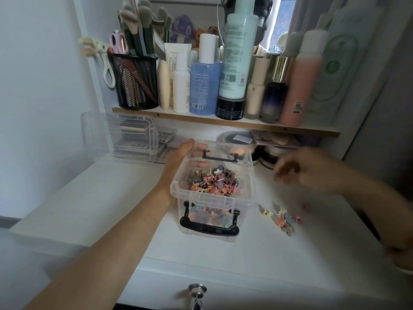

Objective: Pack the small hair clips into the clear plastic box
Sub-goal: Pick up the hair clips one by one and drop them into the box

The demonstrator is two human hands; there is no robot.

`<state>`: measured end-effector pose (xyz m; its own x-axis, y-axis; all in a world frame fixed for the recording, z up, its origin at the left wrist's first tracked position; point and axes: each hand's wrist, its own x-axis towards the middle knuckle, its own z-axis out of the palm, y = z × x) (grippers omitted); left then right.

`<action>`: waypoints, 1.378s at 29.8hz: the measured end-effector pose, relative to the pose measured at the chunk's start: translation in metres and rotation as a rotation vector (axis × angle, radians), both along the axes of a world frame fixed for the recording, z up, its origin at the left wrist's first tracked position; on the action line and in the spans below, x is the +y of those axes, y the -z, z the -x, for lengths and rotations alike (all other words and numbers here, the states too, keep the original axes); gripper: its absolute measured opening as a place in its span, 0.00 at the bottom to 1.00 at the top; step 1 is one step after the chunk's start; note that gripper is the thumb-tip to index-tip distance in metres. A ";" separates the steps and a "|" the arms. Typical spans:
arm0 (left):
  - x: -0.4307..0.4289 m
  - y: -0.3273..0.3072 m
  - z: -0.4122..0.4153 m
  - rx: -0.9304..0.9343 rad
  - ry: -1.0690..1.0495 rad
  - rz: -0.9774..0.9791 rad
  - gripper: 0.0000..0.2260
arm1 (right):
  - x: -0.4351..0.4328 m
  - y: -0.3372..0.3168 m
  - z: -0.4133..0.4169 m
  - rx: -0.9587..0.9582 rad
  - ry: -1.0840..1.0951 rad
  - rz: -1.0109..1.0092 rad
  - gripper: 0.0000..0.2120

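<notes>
The clear plastic box (178, 189) with black latch handles stands open on the white desk, holding a heap of small coloured hair clips (214, 182). My left hand (178, 157) grips the box's far left corner, thumb on the rim and fingers inside against the wall. Several loose hair clips (282, 217) lie on the desk to the right of the box, with one pink clip (305, 206) apart from them. My right hand (299, 170) hovers blurred above and right of the box, fingers curled downward; whether it holds a clip cannot be made out.
A clear lid or organiser (120, 135) stands at the back left. A shelf (223, 123) above carries bottles and a black mesh brush cup (136, 81). Jars and compacts (268, 153) sit under the shelf behind the box. A drawer knob (197, 289) is at the front edge.
</notes>
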<state>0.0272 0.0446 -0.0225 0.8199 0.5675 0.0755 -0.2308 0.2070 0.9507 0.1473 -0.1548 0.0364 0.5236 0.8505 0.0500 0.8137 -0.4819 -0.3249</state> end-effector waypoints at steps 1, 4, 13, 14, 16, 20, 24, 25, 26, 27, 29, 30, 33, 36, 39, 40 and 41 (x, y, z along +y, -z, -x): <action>-0.002 0.000 0.000 0.008 0.016 -0.001 0.16 | 0.005 -0.006 0.005 0.037 -0.018 -0.178 0.12; -0.004 0.000 -0.003 0.036 0.037 -0.013 0.16 | 0.025 -0.023 0.030 0.115 -0.102 -0.464 0.04; -0.003 0.001 -0.002 0.017 0.065 0.005 0.16 | 0.022 -0.025 0.018 0.019 -0.106 -0.276 0.03; -0.003 0.001 -0.003 0.019 0.068 0.006 0.16 | 0.014 -0.023 0.009 0.040 -0.096 -0.137 0.06; -0.002 0.002 -0.003 0.007 0.075 0.005 0.16 | 0.000 -0.016 -0.005 0.057 -0.043 0.245 0.12; 0.001 0.004 -0.004 0.019 0.083 0.019 0.16 | -0.017 0.005 -0.012 0.104 0.037 0.610 0.11; -0.002 0.003 -0.004 0.010 0.110 0.048 0.16 | -0.013 0.009 -0.016 -0.003 0.020 0.348 0.15; -0.002 0.003 -0.004 0.002 0.100 0.043 0.16 | -0.009 0.007 -0.014 -0.022 -0.006 0.192 0.15; -0.003 0.003 -0.004 -0.007 0.086 0.033 0.16 | -0.005 0.004 -0.009 -0.006 -0.038 0.013 0.15; -0.003 0.003 -0.004 -0.016 0.072 0.021 0.16 | 0.002 -0.001 -0.001 0.031 -0.070 -0.165 0.13; -0.003 0.004 -0.004 -0.029 0.062 0.008 0.16 | 0.015 -0.012 0.017 0.092 -0.128 -0.386 0.05; -0.002 0.004 -0.005 -0.029 0.060 0.006 0.16 | 0.019 -0.015 0.024 0.056 -0.142 -0.423 0.06; -0.002 0.003 -0.004 -0.027 0.074 0.020 0.16 | 0.020 -0.024 0.032 -0.109 -0.146 -0.403 0.09; -0.001 0.004 -0.004 -0.036 0.076 0.025 0.15 | 0.013 -0.020 0.024 -0.048 -0.135 -0.240 0.08; -0.002 0.004 -0.005 -0.038 0.082 0.024 0.16 | 0.009 -0.002 0.024 0.144 -0.177 0.169 0.06; -0.002 0.004 -0.004 -0.033 0.080 0.020 0.16 | 0.008 0.005 0.025 0.155 -0.198 0.236 0.06; -0.003 0.004 -0.004 -0.025 0.076 0.017 0.16 | 0.008 0.010 0.026 0.138 -0.209 0.259 0.07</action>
